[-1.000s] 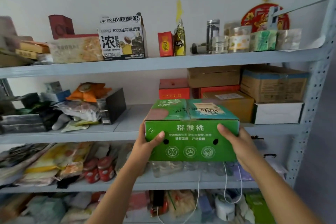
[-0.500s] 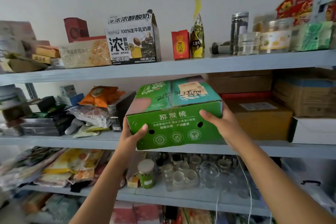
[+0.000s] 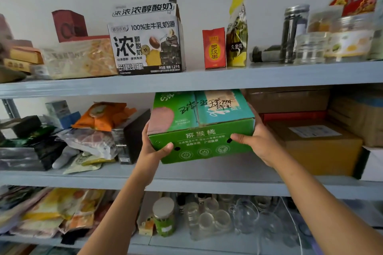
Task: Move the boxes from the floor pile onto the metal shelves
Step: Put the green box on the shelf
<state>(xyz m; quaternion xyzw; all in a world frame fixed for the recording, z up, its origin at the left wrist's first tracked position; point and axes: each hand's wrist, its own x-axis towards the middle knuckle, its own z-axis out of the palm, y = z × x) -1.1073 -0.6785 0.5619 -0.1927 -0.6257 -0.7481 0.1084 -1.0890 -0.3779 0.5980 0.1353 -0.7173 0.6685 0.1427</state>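
A green cardboard box (image 3: 202, 128) with white printed characters and handwriting on its lid is held between both hands, just above the middle metal shelf (image 3: 207, 174). My left hand (image 3: 154, 147) grips its left front corner, thumb on the front face. My right hand (image 3: 257, 141) grips the right side, thumb laid across the front. The box's far end reaches under the upper shelf (image 3: 207, 77), into the gap between a black box (image 3: 134, 136) and a brown carton (image 3: 317, 145). The floor pile is out of view.
The upper shelf carries a milk carton (image 3: 147, 45), a red packet (image 3: 214, 47), jars and boxes. Bags and packets (image 3: 89, 141) crowd the middle shelf's left; stacked cartons fill its right. The shelf below holds glass jars (image 3: 207, 217) and snack bags.
Both hands have lifted the green box from below the middle shelf up and forward, into the gap on that shelf. The view has moved closer and higher.
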